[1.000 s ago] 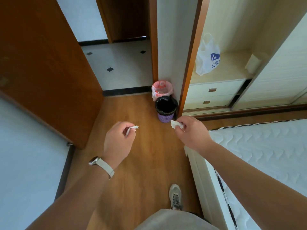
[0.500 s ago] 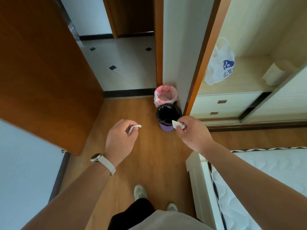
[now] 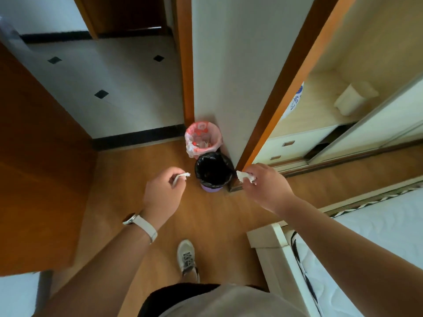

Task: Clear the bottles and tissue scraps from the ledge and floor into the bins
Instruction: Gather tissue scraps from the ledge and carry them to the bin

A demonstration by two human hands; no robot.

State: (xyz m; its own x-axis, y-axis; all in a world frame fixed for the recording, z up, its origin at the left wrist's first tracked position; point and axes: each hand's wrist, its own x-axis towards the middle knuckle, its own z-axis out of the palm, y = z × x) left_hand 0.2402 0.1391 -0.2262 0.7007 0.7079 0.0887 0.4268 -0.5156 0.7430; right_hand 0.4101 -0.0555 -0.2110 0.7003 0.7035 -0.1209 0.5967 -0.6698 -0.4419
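two tissue scraps are in the air, one per hand. the left hand (image 3: 163, 193) has its fingers curled and pinches a thin tissue scrap (image 3: 183, 175) between thumb and forefinger. the right hand (image 3: 263, 186) grips a crumpled tissue scrap (image 3: 243, 176) in bent fingertips. neither grip has loosened over the last second.

what has changed is the approach. a second ago the bins sat well ahead of both hands. now the person has stepped closer, and the black-lined bin (image 3: 199, 165) shows directly between the hands. the thin scrap looks just left of its rim and the crumpled one just right of it. both seem held higher than the opening, though depth is hard to judge from this view. the pink-lined bin (image 3: 189, 147) stands behind it, touching or nearly so, against the white wall, with some litter already inside. one shoe (image 3: 187, 257) is planted on the wooden floor (image 3: 206, 220), in line with the bins.

for the task, the carrying part looks nearly finished. i judge that each hand needs only a short inward reach over the black liner before letting go. light scraps can drift, so a release from the side could miss onto the floor. no bottles show here, and the ledge cannot be identified.
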